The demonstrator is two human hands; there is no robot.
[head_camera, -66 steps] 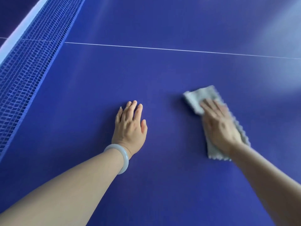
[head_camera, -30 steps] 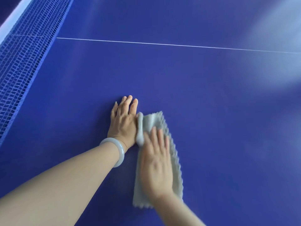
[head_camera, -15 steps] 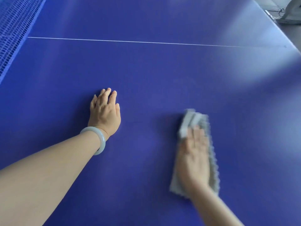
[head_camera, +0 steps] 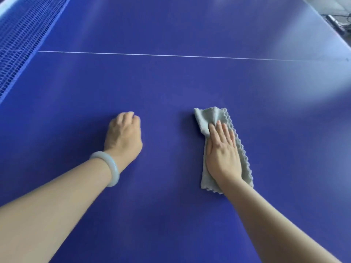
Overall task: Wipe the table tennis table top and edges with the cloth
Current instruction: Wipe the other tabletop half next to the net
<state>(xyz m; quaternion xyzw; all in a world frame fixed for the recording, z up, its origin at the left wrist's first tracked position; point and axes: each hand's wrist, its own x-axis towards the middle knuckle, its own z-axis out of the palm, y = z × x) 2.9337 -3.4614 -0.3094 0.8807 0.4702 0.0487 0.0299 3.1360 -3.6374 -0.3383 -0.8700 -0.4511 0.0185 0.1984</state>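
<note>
The blue table tennis table top (head_camera: pixel 171 88) fills the view. A grey cloth (head_camera: pixel 212 116) with a scalloped edge lies on it right of centre, its far end bunched up. My right hand (head_camera: pixel 223 154) presses flat on the cloth with straight fingers. To the left, apart from the cloth, my left hand (head_camera: pixel 123 135) rests on the bare table. Its fingers are curled under and hold nothing. A pale bangle sits on that wrist.
The blue net (head_camera: pixel 20 38) runs along the far left. A thin white centre line (head_camera: pixel 171 55) crosses the table beyond the hands. The table's right edge (head_camera: pixel 330 29) shows at the top right, with floor and some equipment past it.
My left hand's fingers have curled from flat into a loose fist. My right hand has slid the cloth away from me across the table. The view has shifted slightly.
</note>
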